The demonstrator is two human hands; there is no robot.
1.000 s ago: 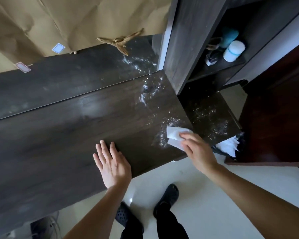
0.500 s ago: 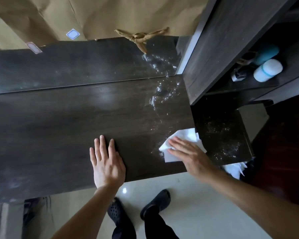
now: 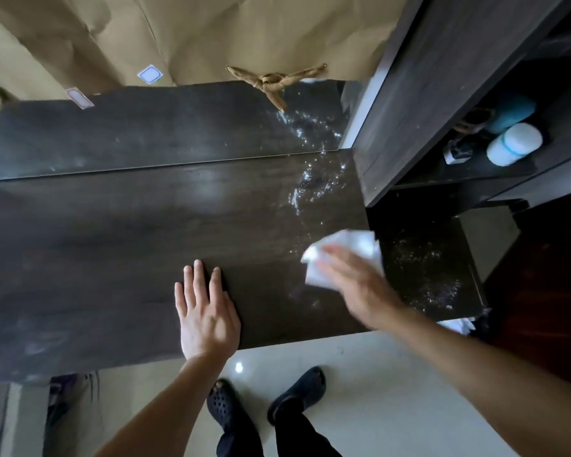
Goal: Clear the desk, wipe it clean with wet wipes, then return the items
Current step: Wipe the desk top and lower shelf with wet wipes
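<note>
fingers of our right hand [image 3: 360, 285] pressed the wet wipe [image 3: 340, 255] onto the desk [image 3: 112, 245] near its right end; our left hand [image 3: 206, 311] lay flat, empty. best overlapping strokes through far droplets [image 3: 314, 186].

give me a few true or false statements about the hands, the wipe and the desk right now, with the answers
1. The right hand presses a white wet wipe onto the desk. True.
2. The left hand holds a second wipe. False: it lies flat and open on the desk, holding nothing.
3. Shiny wet speckles show on the desk beyond the wipe, toward the back. True.
4. A white container stands on the desk beside the left hand. False: it sits in the shelf unit at the right, away from that hand.
5. The wipe is at the left end of the desk. False: it is near the right end, next to the shelf unit.
</note>
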